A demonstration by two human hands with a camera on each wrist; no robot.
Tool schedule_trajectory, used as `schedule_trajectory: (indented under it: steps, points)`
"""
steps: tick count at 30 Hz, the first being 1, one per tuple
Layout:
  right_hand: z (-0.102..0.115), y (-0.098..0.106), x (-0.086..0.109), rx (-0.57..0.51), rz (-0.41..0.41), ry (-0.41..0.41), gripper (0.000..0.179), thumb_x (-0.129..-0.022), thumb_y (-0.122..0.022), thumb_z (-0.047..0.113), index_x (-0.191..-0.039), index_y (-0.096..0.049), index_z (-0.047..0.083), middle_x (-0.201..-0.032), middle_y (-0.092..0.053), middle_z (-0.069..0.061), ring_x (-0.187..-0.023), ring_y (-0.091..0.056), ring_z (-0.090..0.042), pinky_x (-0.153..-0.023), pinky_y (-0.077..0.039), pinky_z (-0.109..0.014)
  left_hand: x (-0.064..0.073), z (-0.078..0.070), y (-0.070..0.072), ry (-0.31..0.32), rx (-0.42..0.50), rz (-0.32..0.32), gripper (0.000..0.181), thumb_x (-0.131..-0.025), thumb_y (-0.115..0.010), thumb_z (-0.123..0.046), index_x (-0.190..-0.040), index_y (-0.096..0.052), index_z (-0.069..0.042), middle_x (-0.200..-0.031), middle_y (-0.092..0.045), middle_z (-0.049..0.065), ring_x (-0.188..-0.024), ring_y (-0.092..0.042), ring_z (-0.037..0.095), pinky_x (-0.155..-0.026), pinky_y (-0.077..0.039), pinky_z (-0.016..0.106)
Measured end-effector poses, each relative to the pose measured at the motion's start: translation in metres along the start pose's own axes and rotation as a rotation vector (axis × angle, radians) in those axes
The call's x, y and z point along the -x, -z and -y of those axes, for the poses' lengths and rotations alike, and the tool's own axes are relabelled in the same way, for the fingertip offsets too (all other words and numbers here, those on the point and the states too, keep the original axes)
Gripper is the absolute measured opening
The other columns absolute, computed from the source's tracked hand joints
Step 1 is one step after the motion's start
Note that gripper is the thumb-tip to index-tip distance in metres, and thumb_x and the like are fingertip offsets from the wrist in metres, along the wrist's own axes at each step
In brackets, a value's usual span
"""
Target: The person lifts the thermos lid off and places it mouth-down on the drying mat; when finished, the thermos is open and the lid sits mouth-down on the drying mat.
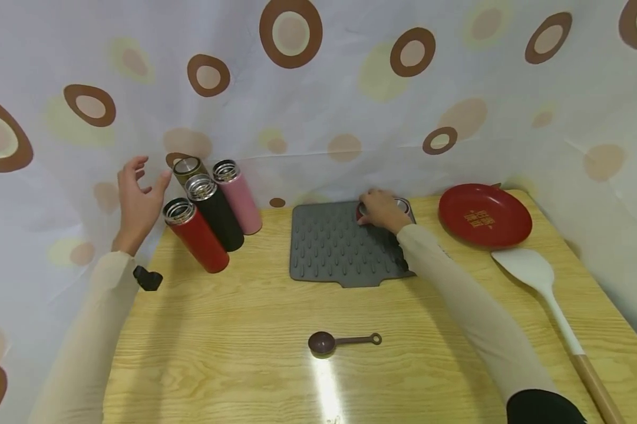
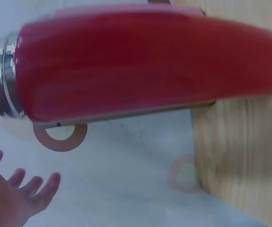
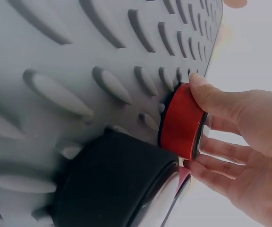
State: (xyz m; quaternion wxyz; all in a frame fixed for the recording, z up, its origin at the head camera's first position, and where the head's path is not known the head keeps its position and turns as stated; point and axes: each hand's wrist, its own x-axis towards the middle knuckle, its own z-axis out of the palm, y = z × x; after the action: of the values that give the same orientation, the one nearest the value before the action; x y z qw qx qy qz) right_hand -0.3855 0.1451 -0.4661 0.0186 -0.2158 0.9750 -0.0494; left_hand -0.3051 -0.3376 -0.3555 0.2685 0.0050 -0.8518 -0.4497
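My right hand (image 1: 380,210) grips a red bottle lid (image 3: 181,122) at the far right part of the grey drying mat (image 1: 323,247), thumb on one side and fingers on the other. Beside it on the mat lies a black lid (image 3: 114,177), with a sliver of a pink lid (image 3: 184,176) behind. My left hand (image 1: 139,203) hovers left of the bottle tops, fingers spread and holding nothing. Nearest it stands a red bottle (image 1: 198,238), then a black bottle (image 1: 220,218), a pink bottle (image 1: 242,203) and an olive bottle (image 1: 189,166), all lidless at the top.
A brown measuring spoon (image 1: 322,343) lies at the front middle of the wooden table (image 1: 217,353). At the right are a red plate-like pan (image 1: 485,215) and a white spatula (image 1: 530,268) with a wooden handle. A patterned curtain (image 1: 323,106) hangs behind the table.
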Motion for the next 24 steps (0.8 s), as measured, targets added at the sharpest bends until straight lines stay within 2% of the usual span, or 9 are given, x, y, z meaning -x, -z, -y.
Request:
schedule_trajectory:
  steps: [2, 5, 7, 9, 12, 15, 18, 21, 24]
  points:
    - [0.000, -0.001, 0.000, -0.001, -0.005, 0.005, 0.058, -0.093, -0.081, 0.032, -0.135, -0.064, -0.004, -0.124, -0.064, -0.027, -0.117, -0.061, -0.046, -0.097, -0.048, -0.064, -0.013, 0.002, 0.001, -0.002, -0.065, 0.070, 0.064, -0.104, -0.063, -0.033, -0.155, -0.040, -0.002, -0.154, -0.040, 0.025, -0.143, -0.043, 0.042, -0.114, -0.043, 0.049]
    - [0.000, 0.000, 0.001, -0.004, -0.013, 0.012, 0.057, -0.093, -0.082, 0.032, -0.134, -0.065, -0.004, -0.124, -0.065, -0.026, -0.117, -0.062, -0.044, -0.097, -0.049, -0.063, -0.026, 0.005, 0.003, 0.007, -0.106, 0.220, 0.066, -0.106, -0.061, -0.032, -0.160, -0.036, -0.005, -0.159, -0.038, 0.029, -0.144, -0.042, 0.049, -0.116, -0.039, 0.061]
    - [0.000, 0.001, 0.002, -0.001, -0.017, 0.008, 0.057, -0.092, -0.082, 0.032, -0.134, -0.065, -0.003, -0.123, -0.065, -0.026, -0.116, -0.062, -0.044, -0.097, -0.049, -0.061, -0.034, 0.007, 0.004, -0.002, -0.105, 0.330, 0.066, -0.106, -0.059, -0.031, -0.163, -0.034, -0.008, -0.161, -0.037, 0.028, -0.144, -0.042, 0.053, -0.112, -0.047, 0.051]
    - [-0.001, 0.002, 0.002, 0.002, -0.019, 0.010, 0.057, -0.092, -0.082, 0.032, -0.134, -0.065, -0.004, -0.123, -0.065, -0.026, -0.116, -0.062, -0.044, -0.097, -0.050, -0.060, -0.041, 0.006, 0.005, -0.011, -0.096, 0.440, 0.063, -0.108, -0.057, -0.031, -0.164, -0.033, -0.014, -0.165, -0.035, 0.024, -0.144, -0.042, 0.053, -0.103, -0.052, 0.033]
    - [0.000, 0.002, 0.001, 0.013, -0.019, 0.022, 0.058, -0.093, -0.081, 0.033, -0.134, -0.065, -0.004, -0.123, -0.065, -0.026, -0.115, -0.062, -0.044, -0.097, -0.050, -0.060, -0.047, 0.006, 0.007, -0.019, -0.078, 0.566, 0.060, -0.109, -0.053, -0.028, -0.165, -0.034, -0.018, -0.167, -0.033, 0.020, -0.143, -0.043, 0.053, -0.084, -0.047, 0.012]
    - [0.001, 0.002, 0.001, 0.023, -0.025, 0.023, 0.057, -0.093, -0.081, 0.032, -0.134, -0.065, -0.003, -0.122, -0.065, -0.026, -0.114, -0.063, -0.043, -0.097, -0.051, -0.059, -0.054, 0.002, 0.008, 0.007, -0.092, 0.664, 0.062, -0.108, -0.052, -0.025, -0.166, -0.031, -0.019, -0.169, -0.029, 0.017, -0.144, -0.043, 0.049, -0.083, -0.044, 0.007]
    - [0.004, 0.003, 0.002, 0.055, -0.023, 0.018, 0.054, -0.093, -0.082, 0.031, -0.132, -0.066, -0.003, -0.120, -0.065, -0.026, -0.113, -0.063, -0.043, -0.097, -0.051, -0.059, -0.065, 0.002, 0.008, 0.029, -0.123, 0.746, 0.067, -0.105, -0.054, -0.017, -0.167, -0.027, -0.014, -0.167, -0.027, 0.022, -0.139, -0.043, 0.049, -0.081, -0.046, 0.009]
    - [0.005, 0.003, 0.003, 0.068, -0.009, 0.010, 0.053, -0.093, -0.081, 0.031, -0.130, -0.066, -0.003, -0.120, -0.065, -0.026, -0.114, -0.063, -0.043, -0.098, -0.051, -0.059, -0.075, 0.003, 0.006, 0.029, -0.176, 0.805, 0.074, -0.102, -0.059, -0.010, -0.167, -0.023, -0.009, -0.166, -0.024, 0.027, -0.142, -0.035, 0.052, -0.102, -0.052, 0.034]
    - [0.004, 0.004, 0.003, 0.055, 0.000, -0.002, 0.054, -0.093, -0.082, 0.031, -0.131, -0.066, -0.003, -0.121, -0.065, -0.025, -0.115, -0.062, -0.043, -0.099, -0.050, -0.059, -0.079, 0.007, 0.002, 0.015, -0.193, 0.811, 0.078, -0.100, -0.063, -0.006, -0.166, -0.022, -0.008, -0.164, -0.026, 0.030, -0.145, -0.029, 0.052, -0.111, -0.042, 0.062]
